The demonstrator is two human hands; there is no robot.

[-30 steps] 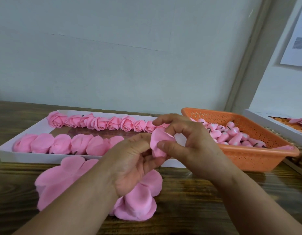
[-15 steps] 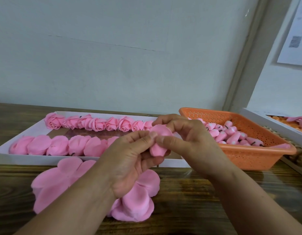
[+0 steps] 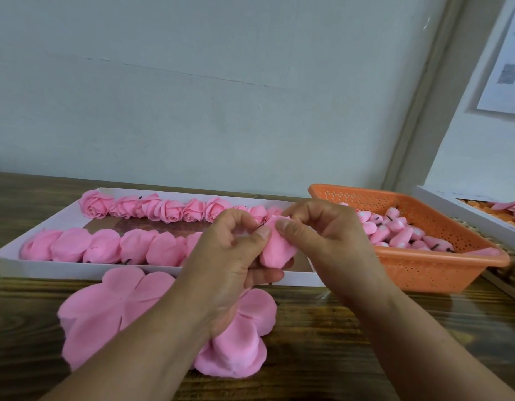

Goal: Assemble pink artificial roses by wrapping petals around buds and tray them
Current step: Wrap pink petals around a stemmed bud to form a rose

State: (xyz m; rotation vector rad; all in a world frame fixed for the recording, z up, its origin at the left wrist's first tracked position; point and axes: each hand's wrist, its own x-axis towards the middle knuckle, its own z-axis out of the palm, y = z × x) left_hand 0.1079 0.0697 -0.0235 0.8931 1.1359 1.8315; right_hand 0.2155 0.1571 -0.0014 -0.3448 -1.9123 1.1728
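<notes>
At the left of the frame the white tray [image 3: 7, 263] already carries two rows: along its far edge I count about nine finished roses [image 3: 92, 204], the last ones partly hidden behind the hands, and along its near edge six more [image 3: 69, 248] lying on their sides, with perhaps a seventh cut off by the left wrist. Below the tray, on the wooden table [image 3: 366, 342], lie two flat petal sheets [image 3: 106, 311], each a ring of rounded lobes, one lower left and one under the forearms. At centre the left hand [image 3: 224, 261] curls round the base of a half-made rose [image 3: 276, 250], thumb pressed to its side, while the right hand [image 3: 328, 241] pinches the upper petal edge between thumb and forefinger; both are closed on it. To the right the orange basket [image 3: 424, 273] holds a heap of buds [image 3: 395, 230], too many and too overlapped to count. At the far right edge sits a second tray [image 3: 441, 204], mostly out of view. I judge the work well begun but far from done: this rose is mid-wrap and many buds remain.
</notes>
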